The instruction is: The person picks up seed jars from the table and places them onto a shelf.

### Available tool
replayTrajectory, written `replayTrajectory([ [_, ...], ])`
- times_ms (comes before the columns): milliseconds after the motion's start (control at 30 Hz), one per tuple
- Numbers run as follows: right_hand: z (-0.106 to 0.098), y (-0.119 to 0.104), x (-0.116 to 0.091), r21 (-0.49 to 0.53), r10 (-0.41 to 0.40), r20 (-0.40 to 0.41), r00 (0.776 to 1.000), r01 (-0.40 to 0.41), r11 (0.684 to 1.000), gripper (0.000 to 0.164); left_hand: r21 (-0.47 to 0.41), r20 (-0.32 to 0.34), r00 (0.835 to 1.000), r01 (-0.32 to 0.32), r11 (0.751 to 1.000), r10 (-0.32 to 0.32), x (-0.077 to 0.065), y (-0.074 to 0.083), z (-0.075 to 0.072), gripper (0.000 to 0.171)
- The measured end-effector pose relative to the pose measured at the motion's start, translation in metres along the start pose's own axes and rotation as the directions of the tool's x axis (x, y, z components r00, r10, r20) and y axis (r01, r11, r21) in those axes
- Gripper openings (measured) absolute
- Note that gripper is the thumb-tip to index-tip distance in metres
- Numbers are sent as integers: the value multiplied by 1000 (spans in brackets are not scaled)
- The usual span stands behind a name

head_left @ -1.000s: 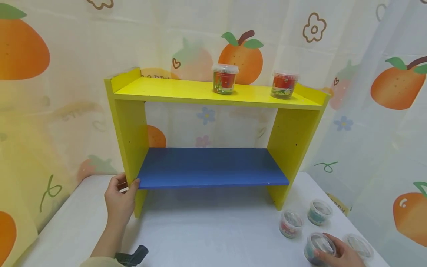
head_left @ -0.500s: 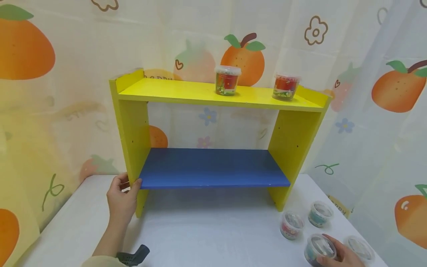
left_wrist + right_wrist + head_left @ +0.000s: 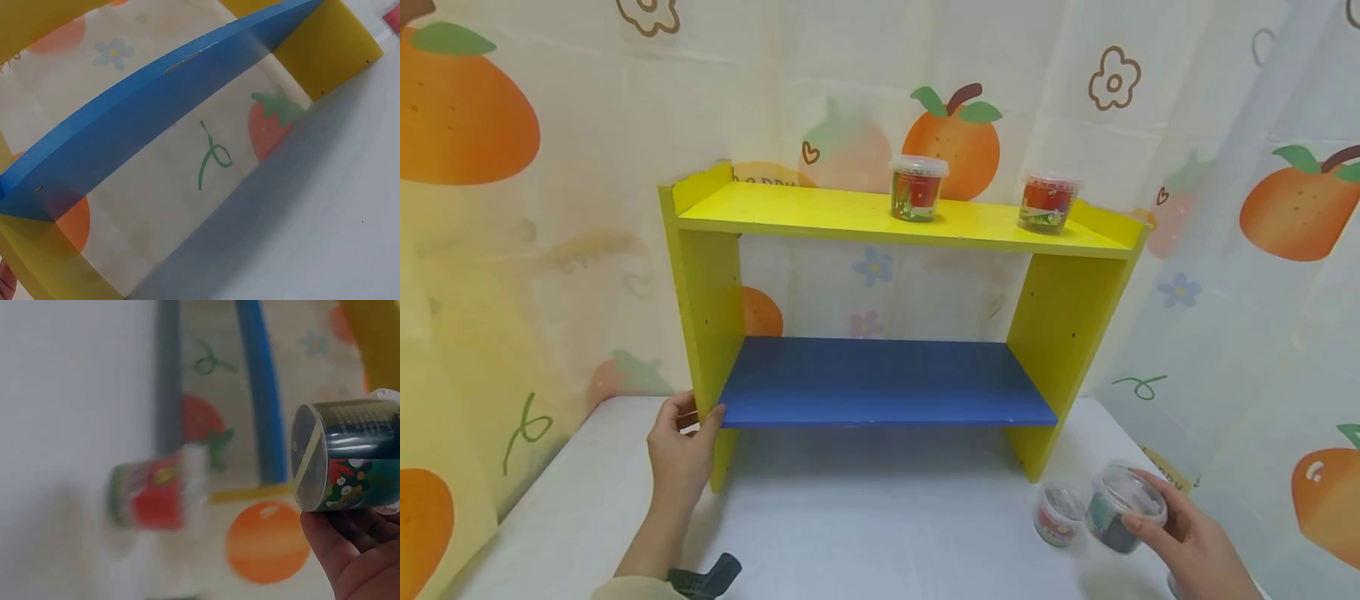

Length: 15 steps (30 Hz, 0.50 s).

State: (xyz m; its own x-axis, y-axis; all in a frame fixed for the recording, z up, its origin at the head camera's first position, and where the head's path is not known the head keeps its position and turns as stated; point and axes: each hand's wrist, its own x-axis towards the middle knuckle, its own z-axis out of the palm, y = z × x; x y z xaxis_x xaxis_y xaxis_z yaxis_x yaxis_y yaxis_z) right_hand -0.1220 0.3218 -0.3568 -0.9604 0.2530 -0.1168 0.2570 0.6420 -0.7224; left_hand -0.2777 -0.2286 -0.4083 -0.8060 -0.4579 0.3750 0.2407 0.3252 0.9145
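My left hand grips the left side panel of a yellow shelf unit, thumb at the corner of its blue middle board. In the left wrist view only a bit of a finger shows beside the panel. My right hand holds a teal plastic tub with a clear lid, above the table at the right. The right wrist view shows this tub tipped toward the camera, flowers printed on its side, thumb against it. Just left of it stands a red-labelled tub.
Two red-labelled tubs stand on the yellow top board: one right of the middle, one near the right end. A sliver of another container shows under my right hand. Behind the white table hangs a fruit-print curtain.
My right hand has lifted the teal tub off the table, up and away from its spot. The left hand keeps its grip on the panel. The head view has shifted slightly.
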Motion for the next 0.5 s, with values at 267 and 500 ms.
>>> replayTrajectory([
  [267, -17, -90, -10, -15, -480, -156, 864, 483, 875, 56, -1, -4, 1000, -7, 1000, 7, 0, 0, 1, 42],
  [500, -20, -176, -6, -49, -581, -128, 803, 581, 813, 56, -5, -1, 1000, -11, 1000, 11, -1, -1, 0, 42],
])
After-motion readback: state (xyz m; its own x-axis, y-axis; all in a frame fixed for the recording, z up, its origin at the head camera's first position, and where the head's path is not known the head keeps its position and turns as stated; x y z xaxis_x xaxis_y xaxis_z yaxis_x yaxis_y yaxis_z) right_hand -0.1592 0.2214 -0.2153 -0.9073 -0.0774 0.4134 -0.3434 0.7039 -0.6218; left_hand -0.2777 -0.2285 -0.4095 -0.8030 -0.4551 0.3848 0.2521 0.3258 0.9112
